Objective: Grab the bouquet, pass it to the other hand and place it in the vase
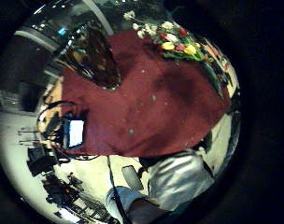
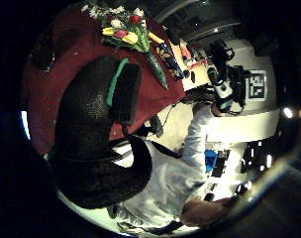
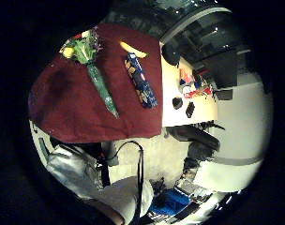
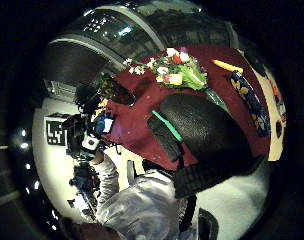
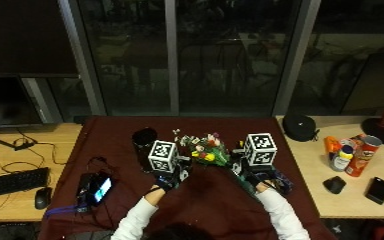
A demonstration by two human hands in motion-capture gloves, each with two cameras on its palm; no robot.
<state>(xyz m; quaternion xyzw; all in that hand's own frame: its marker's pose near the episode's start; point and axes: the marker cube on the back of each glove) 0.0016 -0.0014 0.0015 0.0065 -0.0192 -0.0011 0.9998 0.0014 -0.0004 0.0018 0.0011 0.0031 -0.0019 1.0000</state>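
Above the dark red cloth [image 5: 205,205] on the bench, neither hand grasps anything: the left hand [image 5: 167,179] and right hand [image 5: 258,176] hover with fingers relaxed, their grip released. Between them the bouquet [image 5: 208,150] lies flat on the cloth, its green wrapped stem [image 3: 101,89] running toward the person. Just left of the flowers stands the dark vase [image 5: 143,142]. A patterned blue tube [image 3: 140,80] lies beside the bouquet.
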